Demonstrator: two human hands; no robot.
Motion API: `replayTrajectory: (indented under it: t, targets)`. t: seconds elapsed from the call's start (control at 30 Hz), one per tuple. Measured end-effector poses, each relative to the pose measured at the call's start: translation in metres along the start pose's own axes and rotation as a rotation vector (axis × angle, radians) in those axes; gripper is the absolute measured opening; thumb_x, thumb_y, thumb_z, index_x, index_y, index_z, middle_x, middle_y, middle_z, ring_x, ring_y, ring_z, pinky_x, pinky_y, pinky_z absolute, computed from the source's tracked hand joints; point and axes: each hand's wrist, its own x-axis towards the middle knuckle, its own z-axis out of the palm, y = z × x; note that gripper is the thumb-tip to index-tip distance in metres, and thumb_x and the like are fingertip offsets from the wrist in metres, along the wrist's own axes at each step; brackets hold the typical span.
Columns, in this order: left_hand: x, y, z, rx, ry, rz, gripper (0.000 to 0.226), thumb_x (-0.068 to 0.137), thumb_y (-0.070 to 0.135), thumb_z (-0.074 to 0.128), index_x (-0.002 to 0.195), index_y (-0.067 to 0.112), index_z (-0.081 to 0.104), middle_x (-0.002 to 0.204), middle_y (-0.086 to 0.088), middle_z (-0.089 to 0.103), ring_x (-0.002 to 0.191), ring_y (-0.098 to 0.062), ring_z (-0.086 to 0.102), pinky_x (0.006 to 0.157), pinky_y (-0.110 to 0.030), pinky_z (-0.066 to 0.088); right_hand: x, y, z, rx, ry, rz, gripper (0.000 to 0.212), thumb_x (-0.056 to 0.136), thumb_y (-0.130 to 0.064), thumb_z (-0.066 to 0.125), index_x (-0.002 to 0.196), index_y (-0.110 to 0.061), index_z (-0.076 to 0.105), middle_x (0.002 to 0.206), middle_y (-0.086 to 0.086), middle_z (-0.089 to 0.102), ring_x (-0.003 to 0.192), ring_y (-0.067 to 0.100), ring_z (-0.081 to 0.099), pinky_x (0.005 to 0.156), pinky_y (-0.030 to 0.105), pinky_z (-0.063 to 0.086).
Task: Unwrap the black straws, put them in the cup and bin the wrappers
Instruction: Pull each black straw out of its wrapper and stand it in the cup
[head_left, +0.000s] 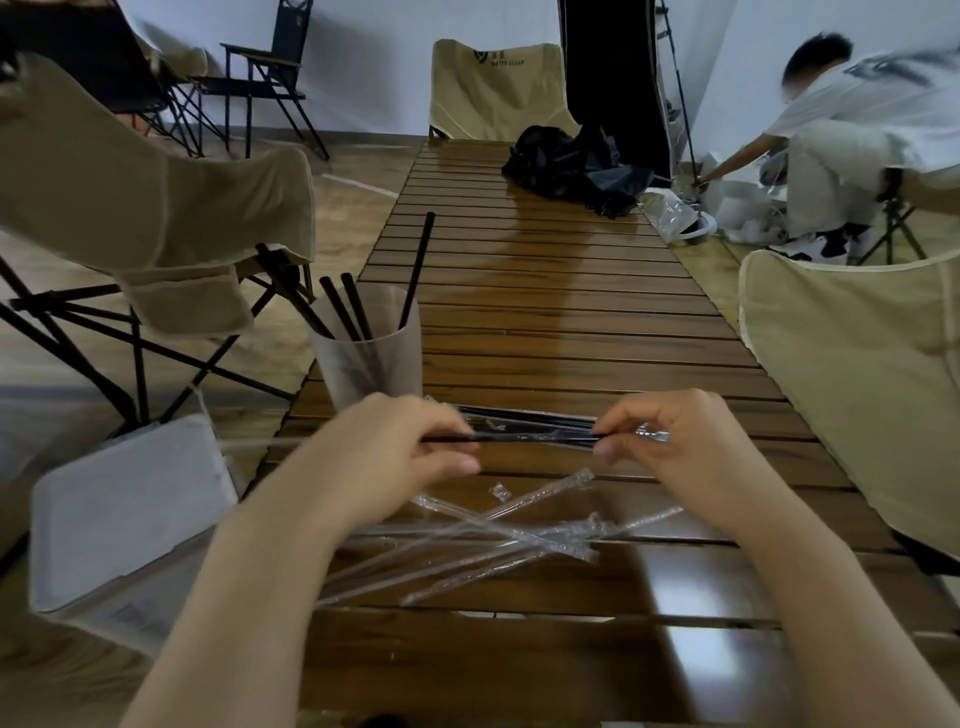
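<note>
A black straw (530, 439) is stretched level between my two hands just above the table. My left hand (395, 447) pinches its bare left end. My right hand (670, 447) grips the right end together with its crinkled clear wrapper (652, 434). Behind it, several wrapped black straws (530, 417) lie on the slats. A translucent cup (374, 358) stands at the table's left edge with three black straws (353, 306) upright in it. Several empty clear wrappers (498, 535) lie crossed on the table below my hands.
A white lidded bin (124, 514) sits on the floor left of the slatted wooden table (561, 322). Beige folding chairs stand at left (156, 208), right (857, 364) and at the far end. A black bag (571, 166) lies far up the table. A person (841, 130) crouches at back right.
</note>
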Motion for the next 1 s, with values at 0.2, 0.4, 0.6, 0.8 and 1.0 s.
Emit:
replayTrajectory:
  t: [0.2, 0.4, 0.6, 0.8, 1.0]
  targets:
    - [0.012, 0.019, 0.011, -0.019, 0.033, 0.051, 0.017, 0.096, 0.037, 0.052, 0.097, 0.033, 0.069, 0.077, 0.016, 0.067, 0.071, 0.007, 0.06, 0.074, -0.014, 0.046, 0.0, 0.002, 0.003, -0.026, -0.008, 0.002, 0.015, 0.079, -0.019, 0.072, 0.073, -0.032, 0.071, 0.072, -0.015, 0.069, 0.077, -0.005, 0.061, 0.069, 0.005, 0.042]
    - [0.006, 0.0, 0.005, 0.024, 0.107, -0.031, 0.018, 0.096, 0.04, 0.052, 0.089, 0.037, 0.069, 0.071, 0.018, 0.067, 0.072, 0.007, 0.061, 0.079, -0.023, 0.051, -0.002, 0.005, -0.001, -0.138, -0.028, 0.047, 0.013, 0.081, -0.025, 0.072, 0.08, -0.037, 0.068, 0.08, -0.017, 0.065, 0.082, -0.006, 0.057, 0.069, 0.003, 0.04]
    - [0.011, 0.008, 0.011, 0.034, 0.095, -0.018, 0.016, 0.096, 0.04, 0.053, 0.092, 0.038, 0.069, 0.071, 0.018, 0.066, 0.064, 0.003, 0.058, 0.065, -0.02, 0.043, 0.006, -0.023, 0.027, -0.257, -0.039, -0.129, 0.014, 0.084, -0.032, 0.066, 0.096, -0.036, 0.072, 0.072, -0.029, 0.046, 0.078, 0.003, 0.046, 0.085, 0.034, 0.04]
    - [0.004, -0.005, 0.006, 0.001, 0.126, -0.067, 0.017, 0.094, 0.041, 0.054, 0.089, 0.037, 0.07, 0.074, 0.019, 0.068, 0.077, 0.006, 0.062, 0.085, -0.027, 0.051, 0.001, -0.004, 0.011, -0.22, 0.016, 0.0, 0.009, 0.083, -0.031, 0.069, 0.088, -0.037, 0.072, 0.081, -0.015, 0.068, 0.077, 0.001, 0.059, 0.072, 0.014, 0.045]
    - [0.01, 0.005, 0.01, -0.003, 0.11, -0.03, 0.017, 0.095, 0.039, 0.054, 0.092, 0.037, 0.071, 0.074, 0.018, 0.068, 0.071, 0.004, 0.061, 0.077, -0.025, 0.051, 0.005, -0.019, 0.029, -0.241, -0.012, -0.128, 0.014, 0.083, -0.033, 0.067, 0.097, -0.036, 0.072, 0.074, -0.029, 0.052, 0.081, 0.004, 0.051, 0.086, 0.035, 0.044]
